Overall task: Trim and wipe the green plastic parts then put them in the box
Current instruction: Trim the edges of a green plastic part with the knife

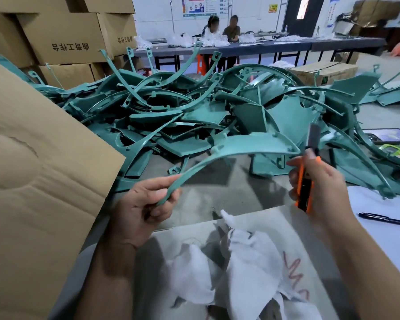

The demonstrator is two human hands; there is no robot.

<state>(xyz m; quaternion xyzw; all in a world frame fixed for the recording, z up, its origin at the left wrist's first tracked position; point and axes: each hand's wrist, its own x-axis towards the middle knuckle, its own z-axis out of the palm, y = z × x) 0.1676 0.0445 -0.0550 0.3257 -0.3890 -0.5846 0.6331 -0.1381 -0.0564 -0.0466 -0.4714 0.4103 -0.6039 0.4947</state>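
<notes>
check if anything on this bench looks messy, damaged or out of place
Nothing looks damaged. The green parts lie in a loose tangled heap rather than stacked, and a phone sits at the heap's right edge, partly hemmed in by parts. The white cloth lies crumpled near the front edge of the table.

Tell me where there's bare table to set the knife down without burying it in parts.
Best patch: the grey tabletop between the pile of green parts and the white cloth, under the held part. Another lies right of the right hand, above the pen. Behind is crowded with parts; the cardboard flap blocks the left.
</notes>
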